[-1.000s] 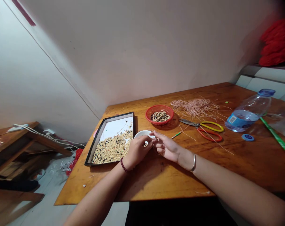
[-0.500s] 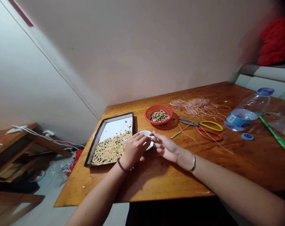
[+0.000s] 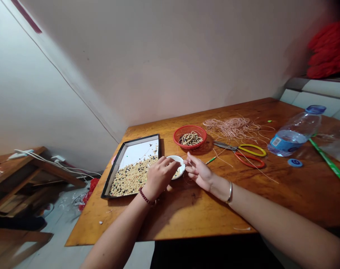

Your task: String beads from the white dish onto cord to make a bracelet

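My left hand (image 3: 160, 175), palm down, has its fingers curled together over the left part of a small white dish (image 3: 182, 171). Whatever its fingertips hold is hidden. Just right of the dish, my right hand (image 3: 199, 171) is turned palm up, thumb and forefinger pinched on something too small to make out. A few pale beads show in the dish. Left of my hands lies a black-rimmed tray (image 3: 115, 151) with loose cream, black and some coloured beads (image 3: 130, 177) over its nearer part. A faint thread hangs near my right fingers.
Behind my hands stands a red basket (image 3: 183, 131) of strung beads. Rightward lie pink cord (image 3: 231, 127), scissors (image 3: 237, 148) with yellow and red handles, a short green stick (image 3: 211, 160), a water bottle (image 3: 291, 136), its blue cap (image 3: 295, 163) and a long green strip (image 3: 331, 164).
My hands have moved slightly apart. The right fingertips have shifted right, off the dish, and more of the dish now shows between the hands.
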{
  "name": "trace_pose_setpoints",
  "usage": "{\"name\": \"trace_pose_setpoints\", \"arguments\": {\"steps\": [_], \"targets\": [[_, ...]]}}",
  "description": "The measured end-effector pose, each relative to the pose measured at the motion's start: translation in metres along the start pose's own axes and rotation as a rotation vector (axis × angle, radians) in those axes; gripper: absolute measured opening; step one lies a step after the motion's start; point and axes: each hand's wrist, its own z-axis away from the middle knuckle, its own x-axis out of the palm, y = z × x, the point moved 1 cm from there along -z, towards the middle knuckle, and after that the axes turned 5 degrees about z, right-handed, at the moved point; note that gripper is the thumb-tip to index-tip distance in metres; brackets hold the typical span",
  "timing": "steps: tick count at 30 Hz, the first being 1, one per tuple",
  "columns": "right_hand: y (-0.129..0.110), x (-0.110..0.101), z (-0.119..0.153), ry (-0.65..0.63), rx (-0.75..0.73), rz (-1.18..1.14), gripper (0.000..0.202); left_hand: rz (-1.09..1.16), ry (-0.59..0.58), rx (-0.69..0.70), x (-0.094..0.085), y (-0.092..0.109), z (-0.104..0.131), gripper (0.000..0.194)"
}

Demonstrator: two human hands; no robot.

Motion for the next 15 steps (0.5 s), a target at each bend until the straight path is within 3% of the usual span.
{"name": "trace_pose_setpoints", "arguments": {"steps": [7, 15], "targets": [[-0.0002, -0.0056, -0.0034, 0.057, -0.051, 0.022, 0.027, 0.057, 0.014, 0.001, -0.0014, -0.0016, -0.0015, 0.015], [-0.0013, -0.0051, -0.0032, 0.075, -0.077, 0.098, 0.032, 0.028, -0.020, 0.017, -0.0021, -0.0030, -0.0024, 0.014]]}}
